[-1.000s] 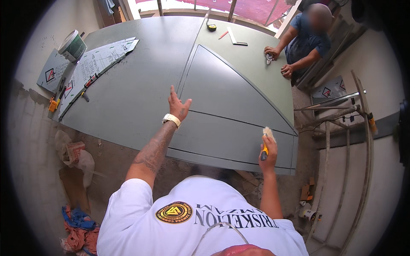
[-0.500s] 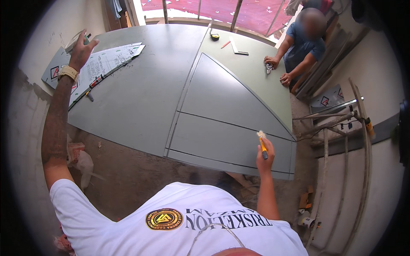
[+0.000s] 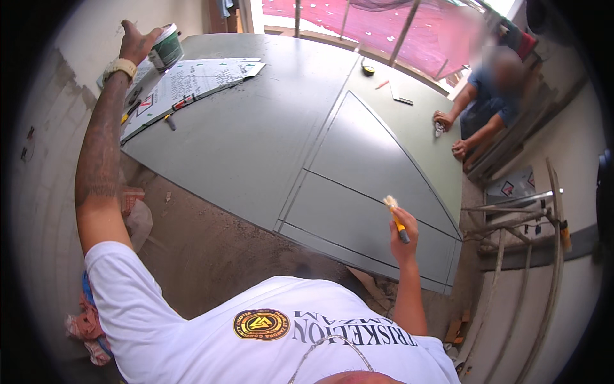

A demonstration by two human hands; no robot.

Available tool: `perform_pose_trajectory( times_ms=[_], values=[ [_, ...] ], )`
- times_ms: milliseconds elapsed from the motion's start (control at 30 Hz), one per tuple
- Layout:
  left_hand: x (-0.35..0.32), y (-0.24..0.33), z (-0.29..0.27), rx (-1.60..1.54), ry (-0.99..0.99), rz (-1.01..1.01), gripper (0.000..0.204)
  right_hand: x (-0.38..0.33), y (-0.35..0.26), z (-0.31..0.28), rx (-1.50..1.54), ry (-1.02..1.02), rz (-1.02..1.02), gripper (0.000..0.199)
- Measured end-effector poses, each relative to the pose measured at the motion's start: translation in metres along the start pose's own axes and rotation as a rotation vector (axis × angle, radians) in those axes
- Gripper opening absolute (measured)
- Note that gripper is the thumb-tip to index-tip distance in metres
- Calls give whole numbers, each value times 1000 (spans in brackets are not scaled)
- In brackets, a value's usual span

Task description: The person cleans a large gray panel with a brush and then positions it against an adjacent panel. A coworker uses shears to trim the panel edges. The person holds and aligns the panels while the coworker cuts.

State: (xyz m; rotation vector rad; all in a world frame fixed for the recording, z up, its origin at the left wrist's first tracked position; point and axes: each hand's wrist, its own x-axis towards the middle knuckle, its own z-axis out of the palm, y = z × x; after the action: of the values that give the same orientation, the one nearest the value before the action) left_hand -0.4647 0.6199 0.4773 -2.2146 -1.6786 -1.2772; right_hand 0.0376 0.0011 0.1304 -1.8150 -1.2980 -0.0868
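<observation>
In my right hand (image 3: 405,233) is a small paintbrush (image 3: 398,221) with a yellow and dark handle and pale bristles. Its bristles point up and away, over the grey panel (image 3: 358,211) marked with dark lines. My left hand (image 3: 137,45) is stretched out to the far left, fingers spread, the thumb close to the rim of a green and white tub (image 3: 167,51). Whether the thumb touches the rim I cannot tell. Below that hand lies a film-covered offcut sheet (image 3: 185,83), with a red and black tool (image 3: 185,102) along its edge.
At the far right a co-worker (image 3: 492,96) leans on the pale green sheet (image 3: 409,121), one hand on a metal tool (image 3: 439,129). A tape measure (image 3: 368,69) and a square (image 3: 400,93) lie near the back edge. A wooden frame (image 3: 518,224) stands at the right.
The view has swung left. My left hand has shifted to the tub's left side, and more of the tub shows. My right hand still holds the paintbrush, with little change.
</observation>
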Motion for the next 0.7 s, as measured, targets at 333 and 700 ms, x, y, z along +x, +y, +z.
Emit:
perform_pose_trajectory(
  times_ms=[333,700],
  values=[
    [65,-127,-48,235,146,-144,126,-36,28,2,40,-9,178,36],
    [92,-162,-46,274,119,-133,110,-44,42,29,209,-27,373,32]
  ],
)
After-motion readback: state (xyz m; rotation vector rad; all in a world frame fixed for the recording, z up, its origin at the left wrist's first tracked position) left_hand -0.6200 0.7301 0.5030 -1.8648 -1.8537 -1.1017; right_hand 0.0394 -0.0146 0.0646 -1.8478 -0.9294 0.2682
